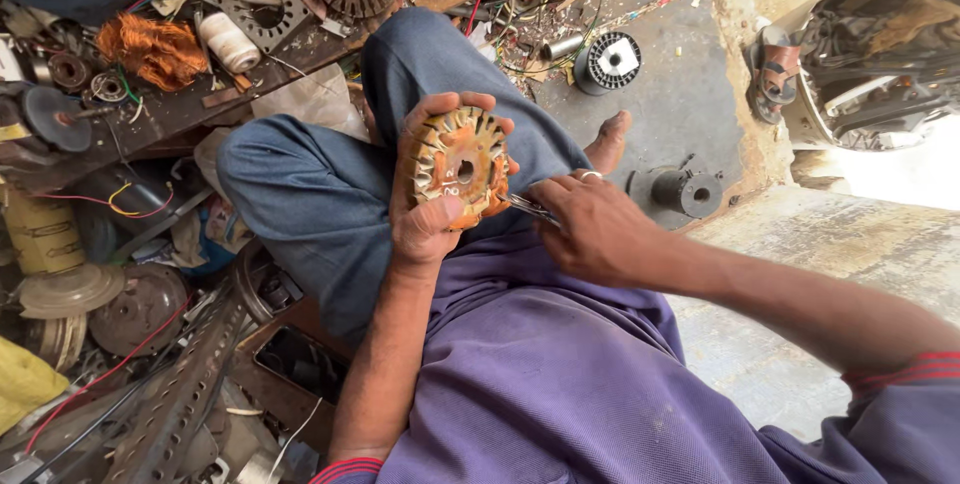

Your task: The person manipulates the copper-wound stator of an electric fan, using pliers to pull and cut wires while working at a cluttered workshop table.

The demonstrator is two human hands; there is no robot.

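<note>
A round orange-wound stator point(459, 166) is held upright above the lap, over the blue-trousered knee point(330, 194); it is gripped by the left hand point(432, 206), thumb across its face and fingers point(462, 102) curled over its upper rim. Just right of the stator, a thin metal tool point(525, 207) is pinched in the right hand point(590, 224), its tip touching the stator's lower right edge; the step in hand appears to be work on the windings at that edge. A steady grip and small, careful tool pressure seem called for next; a black spool point(610, 62) lies on the floor well beyond the stator.
</note>
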